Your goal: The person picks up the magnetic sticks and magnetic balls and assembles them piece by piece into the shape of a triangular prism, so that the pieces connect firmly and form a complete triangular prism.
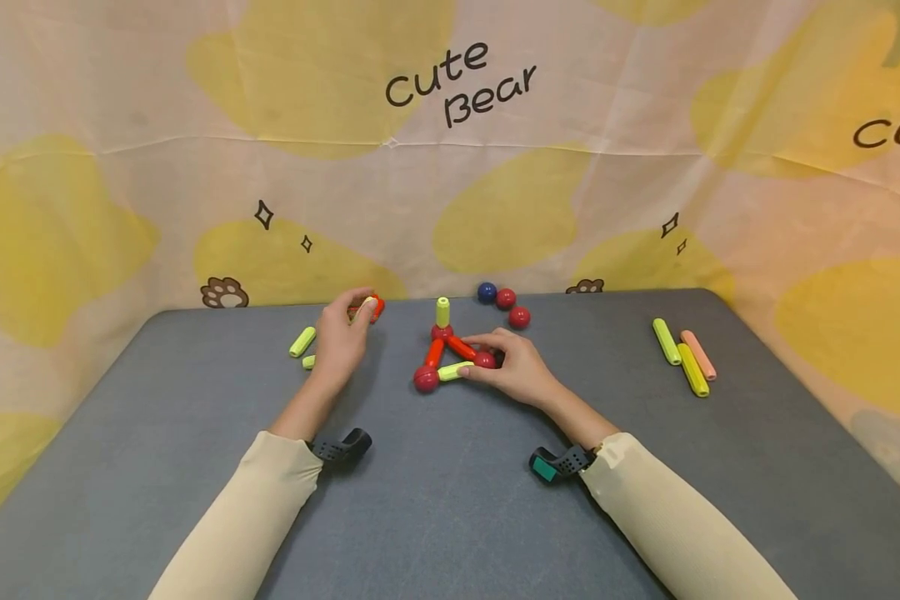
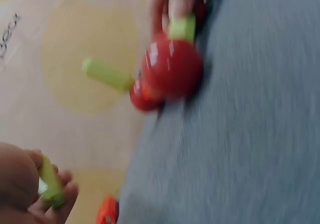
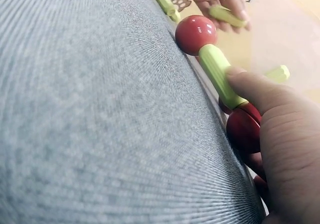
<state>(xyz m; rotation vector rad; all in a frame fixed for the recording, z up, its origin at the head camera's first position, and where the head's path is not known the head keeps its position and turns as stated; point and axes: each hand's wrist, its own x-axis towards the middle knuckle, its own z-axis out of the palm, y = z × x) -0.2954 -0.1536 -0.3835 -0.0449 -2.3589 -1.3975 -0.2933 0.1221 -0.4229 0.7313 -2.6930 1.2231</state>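
In the head view my left hand [image 1: 340,337] is raised over the table's far left part, pinching a yellow-green stick [image 2: 51,181] between thumb and fingers. Just beyond it lies a red stick [image 1: 377,309], partly covered by the hand. My right hand [image 1: 521,367] grips the right corner of a triangle on the table, thumb against its yellow-green side stick [image 3: 217,77] and fingers around the red corner ball [image 1: 484,359]. Two red sticks [image 1: 434,353] form the other sides. A larger red ball [image 1: 426,379] is the near corner. From the far corner ball [image 1: 442,333] a yellow-green stick [image 1: 442,312] stands upright.
Two yellow-green sticks [image 1: 302,342] lie left of my left hand. A blue ball [image 1: 487,292] and two red balls [image 1: 520,317] sit near the far edge. Farther right are yellow-green, yellow and pink sticks [image 1: 699,356]. A printed cloth [image 1: 495,200] hangs behind the grey table [image 1: 450,500].
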